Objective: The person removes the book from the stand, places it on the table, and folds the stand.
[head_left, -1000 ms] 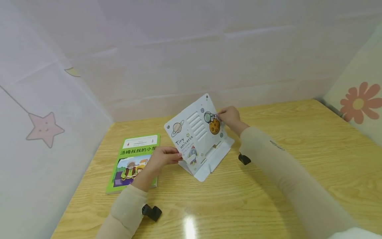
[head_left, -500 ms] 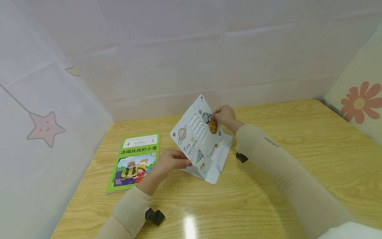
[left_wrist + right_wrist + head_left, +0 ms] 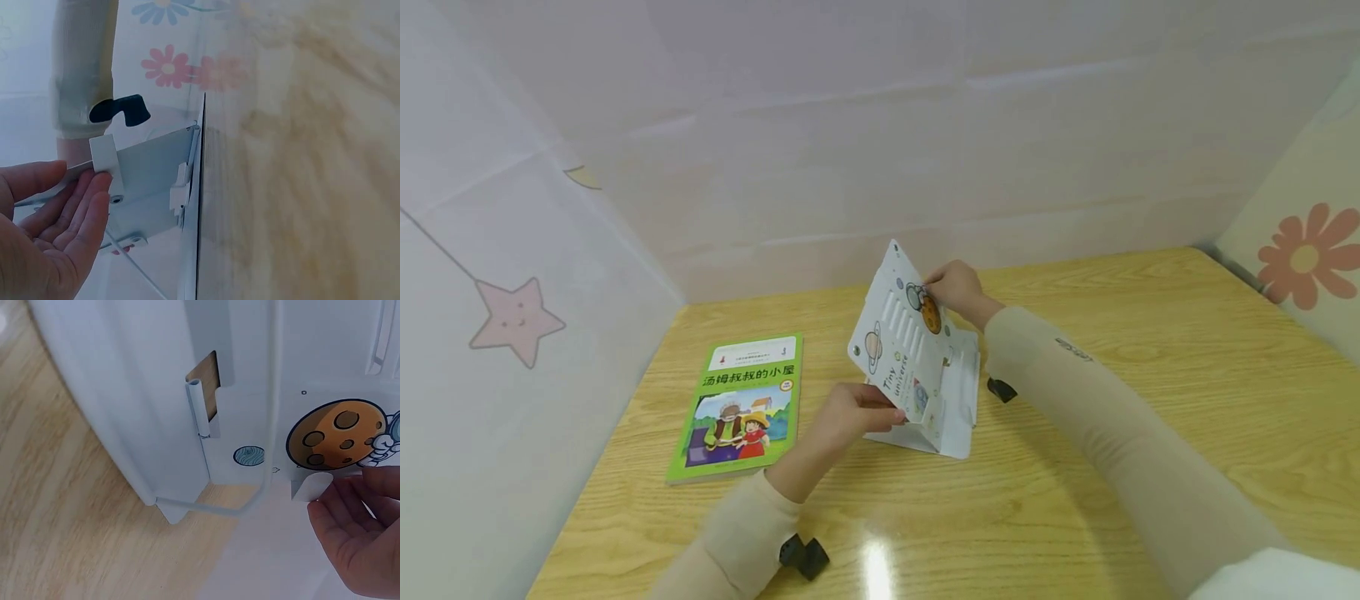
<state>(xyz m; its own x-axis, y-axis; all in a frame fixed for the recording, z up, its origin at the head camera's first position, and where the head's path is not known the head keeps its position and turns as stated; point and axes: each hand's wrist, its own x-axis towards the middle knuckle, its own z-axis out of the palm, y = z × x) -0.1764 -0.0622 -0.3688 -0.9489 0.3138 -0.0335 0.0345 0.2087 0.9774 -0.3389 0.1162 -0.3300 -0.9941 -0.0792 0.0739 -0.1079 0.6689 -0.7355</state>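
A white book stand, printed with planets, an astronaut and "Tiny universe", stands on the table with its back panel raised at a slant over its base. My left hand pinches the panel's left edge low down, thumb on one face and fingers on the other, beside a white tab in the left wrist view. On the opposite edge, my right hand pinches the panel by the orange moon picture. A wire bar crosses in front of the panel in the right wrist view.
A green picture book lies flat on the wooden table, left of the stand. Pale fabric walls close off the back and sides. A black wrist mount sits on each sleeve.
The stand has turned on the table, its front now facing more to the right. My left hand moved right with its edge, uncovering the book; my right hand shifted slightly left.
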